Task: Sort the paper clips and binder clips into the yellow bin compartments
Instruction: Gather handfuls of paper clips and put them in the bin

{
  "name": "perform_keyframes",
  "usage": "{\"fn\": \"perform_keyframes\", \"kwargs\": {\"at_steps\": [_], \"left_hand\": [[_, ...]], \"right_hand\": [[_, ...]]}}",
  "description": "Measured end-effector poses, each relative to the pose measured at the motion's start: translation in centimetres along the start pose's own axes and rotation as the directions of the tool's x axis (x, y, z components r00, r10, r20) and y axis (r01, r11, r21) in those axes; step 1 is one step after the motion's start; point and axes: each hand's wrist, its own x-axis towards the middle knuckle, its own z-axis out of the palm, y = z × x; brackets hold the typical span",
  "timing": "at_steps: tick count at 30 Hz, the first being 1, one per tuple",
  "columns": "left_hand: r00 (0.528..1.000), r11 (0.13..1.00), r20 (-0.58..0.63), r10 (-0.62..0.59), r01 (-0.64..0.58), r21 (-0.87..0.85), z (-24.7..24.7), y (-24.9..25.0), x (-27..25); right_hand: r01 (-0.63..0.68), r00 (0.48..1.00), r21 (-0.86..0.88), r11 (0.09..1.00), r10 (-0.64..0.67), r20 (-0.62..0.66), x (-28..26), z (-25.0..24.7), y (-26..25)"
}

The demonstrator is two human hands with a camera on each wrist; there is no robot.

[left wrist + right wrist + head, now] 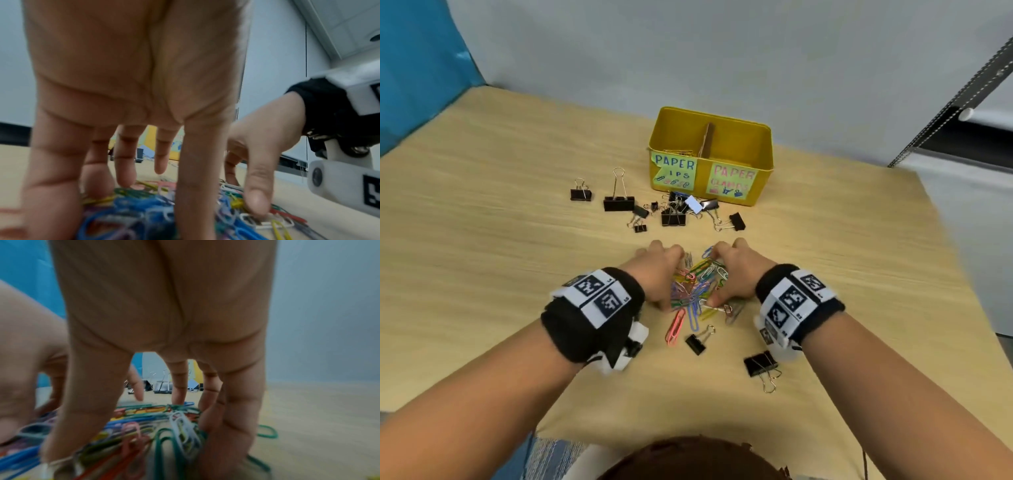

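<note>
The pile of coloured paper clips [697, 291] is hemmed in from both sides by the left hand [659, 274] and right hand [736, 274], fingers extended down around it, nothing yet clamped. The yellow bin [710, 156] stands beyond the pile. Stray clips could be left behind, or the small binder clip [697, 342] just before the pile swept in.

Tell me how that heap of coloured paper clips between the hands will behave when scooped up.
The heap of coloured paper clips looks tangled, so it probably lifts in clumps. Loose ones at the edge, like the pink clip, may drop. Being thin wire, it is likely light.
</note>
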Motion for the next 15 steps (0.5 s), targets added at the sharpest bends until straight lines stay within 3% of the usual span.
{"fn": "perform_keyframes", "kwargs": {"at_steps": [5, 9, 12, 15], "left_hand": [[0.990, 0.991, -0.072, 0.118, -0.113, 0.066, 0.2, 1.1, 1.4], [0.983, 0.990, -0.116, 0.141, -0.138, 0.034, -0.5, 0.6, 1.8], [0.992, 0.978, -0.082, 0.097, -0.111, -0.179, -1.9, -0.2, 2.0], [0.991, 0.913, -0.037, 0.126, -0.131, -0.388, -3.3, -1.1, 2.5]], "right_hand": [[0.094, 0.984, 0.029, 0.995, -0.089, -0.151, 1.2, 0.3, -0.5], [0.068, 0.994, 0.371, 0.926, -0.031, -0.105, 1.9, 0.1, 0.8], [0.063, 0.997, 0.563, 0.824, -0.033, -0.063, 2.2, -0.4, 2.0], [0.099, 0.994, 0.682, 0.725, -0.043, -0.099, 2.3, -1.7, 2.6]]}}
